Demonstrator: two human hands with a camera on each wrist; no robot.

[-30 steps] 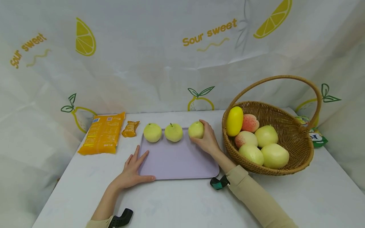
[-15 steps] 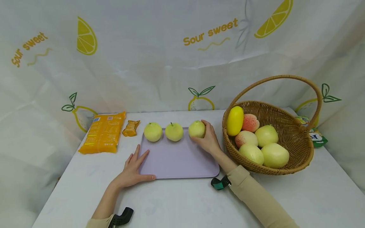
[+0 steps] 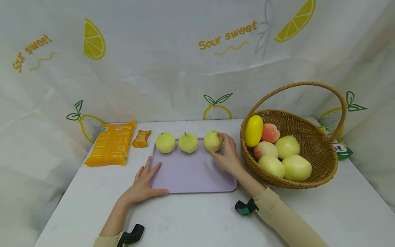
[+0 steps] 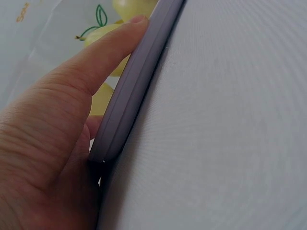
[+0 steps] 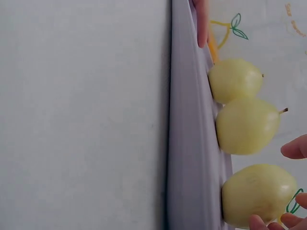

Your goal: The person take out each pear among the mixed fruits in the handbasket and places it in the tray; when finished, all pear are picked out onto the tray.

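Observation:
A row of three pale yellow-green pears stands along the far side of a lilac tray (image 3: 191,176): a left pear (image 3: 165,142), a middle pear (image 3: 188,142) and a right pear (image 3: 212,141). Around the right pear's near right side is my right hand (image 3: 229,157); in the right wrist view the thumb (image 5: 295,147) is apart from the fruit, with fingertips (image 5: 257,223) right at its side. My left hand (image 3: 142,187) rests at the tray's near left corner, fingers spread and straight, its thumb (image 4: 112,52) lying along the rim.
To the right stands a wicker basket (image 3: 321,171) with a tall handle, holding several fruits, including a yellow oblong fruit (image 3: 254,131). A green packet (image 3: 343,151) lies partly behind it. An orange packet (image 3: 111,144) and a small orange wrapped snack (image 3: 142,139) lie left of the tray.
My right hand has loosened from the right pear and drawn slightly back toward the near right, leaving the pear standing on the tray. The left hand stays in place.

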